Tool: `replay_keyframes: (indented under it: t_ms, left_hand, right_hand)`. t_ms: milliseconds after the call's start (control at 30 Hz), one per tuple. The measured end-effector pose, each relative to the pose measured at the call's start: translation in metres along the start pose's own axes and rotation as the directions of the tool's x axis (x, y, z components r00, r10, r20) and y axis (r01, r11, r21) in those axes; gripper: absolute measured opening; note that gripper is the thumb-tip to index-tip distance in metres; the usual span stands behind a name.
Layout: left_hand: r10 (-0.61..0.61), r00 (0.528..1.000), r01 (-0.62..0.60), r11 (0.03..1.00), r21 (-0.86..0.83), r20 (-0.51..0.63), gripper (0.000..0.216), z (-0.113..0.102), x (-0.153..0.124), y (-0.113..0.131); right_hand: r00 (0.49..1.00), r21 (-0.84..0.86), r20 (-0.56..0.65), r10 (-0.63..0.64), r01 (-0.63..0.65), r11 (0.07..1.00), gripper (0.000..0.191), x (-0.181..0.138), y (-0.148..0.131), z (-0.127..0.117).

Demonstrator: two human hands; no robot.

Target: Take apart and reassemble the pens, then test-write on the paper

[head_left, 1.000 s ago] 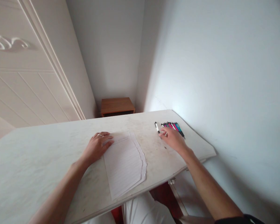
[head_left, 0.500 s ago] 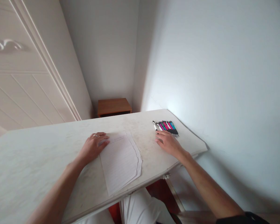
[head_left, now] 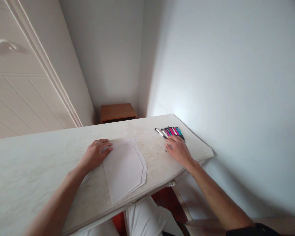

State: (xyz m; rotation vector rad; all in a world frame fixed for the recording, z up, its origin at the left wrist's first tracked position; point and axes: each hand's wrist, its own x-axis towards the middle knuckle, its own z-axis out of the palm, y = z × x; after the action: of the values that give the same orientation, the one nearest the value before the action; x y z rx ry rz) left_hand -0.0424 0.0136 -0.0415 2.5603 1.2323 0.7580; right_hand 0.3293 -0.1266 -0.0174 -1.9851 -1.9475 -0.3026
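The open right hand (head_left: pixel 178 150), the nearer, touches coloured plastic pens (head_left: pixel 170 131) at its 12 o'clock, barrels running 10-to-4 o'clock, while the open left hand (head_left: pixel 95 154) pins lined white paper sheets (head_left: pixel 124 168).

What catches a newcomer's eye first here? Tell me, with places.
The row of bright pens near the far right corner of the white table stands out most, with the right hand flat just before it. At the middle, the left hand rests on the corner of a stack of lined paper.
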Motion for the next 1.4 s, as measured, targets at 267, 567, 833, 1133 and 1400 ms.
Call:
replay_keyframes:
  t_ms: [267,567,833,1133,1400]
  left_hand:
    - [-0.009,1.000,0.008,1.000,0.020,0.011,0.052,0.001,0.000,-0.003]
    - [-0.011,1.000,0.011,1.000,-0.010,-0.008,0.057,0.000,0.001,-0.001]
    - [-0.023,1.000,0.023,1.000,-0.010,0.009,0.056,-0.001,0.001,0.000]
    - [-0.022,1.000,0.022,1.000,-0.010,0.021,0.057,0.001,0.002,-0.003]
    - [-0.007,1.000,0.007,1.000,-0.010,0.029,0.055,0.004,0.002,-0.008]
  right_hand:
    - [0.998,-0.043,0.059,0.033,-0.030,0.999,0.022,0.018,0.002,0.011]
    - [0.986,-0.149,0.124,0.113,-0.094,0.984,0.024,0.028,0.005,0.002]
    - [0.979,-0.197,0.124,0.161,-0.135,0.971,0.023,0.029,0.004,0.003]
    - [0.938,-0.236,0.193,0.288,-0.241,0.941,0.026,0.040,0.004,-0.002]
    - [0.916,-0.233,0.216,0.339,-0.289,0.928,0.018,0.020,0.008,-0.013]
